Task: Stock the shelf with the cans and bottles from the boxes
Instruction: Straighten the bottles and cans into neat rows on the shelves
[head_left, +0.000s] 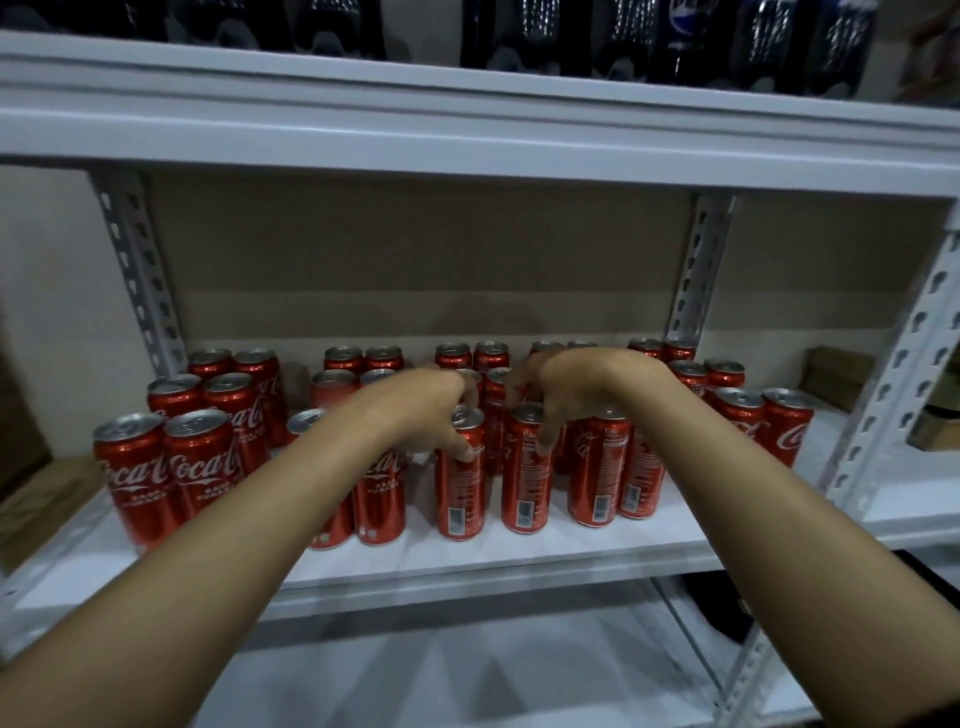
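Observation:
Several slim red Coca-Cola cans stand in paired rows on the white middle shelf (467, 564). My left hand (421, 410) grips the top of one front can (461, 483), thumb on its side and fingers curled over its rim. My right hand (566, 395) grips the neighbouring front can (525, 478) the same way, thumb pressing its side. Both cans stand upright on the shelf with their label backs toward me. Two more cans (615, 467) stand just right of them, partly behind my right wrist.
Dark cola bottles (675, 41) line the shelf above. Perforated grey uprights (140, 270) frame the bay, and another upright (893, 374) stands at the right front. Cardboard boxes (836, 374) sit in the bay to the right. A lower white shelf (467, 670) lies beneath.

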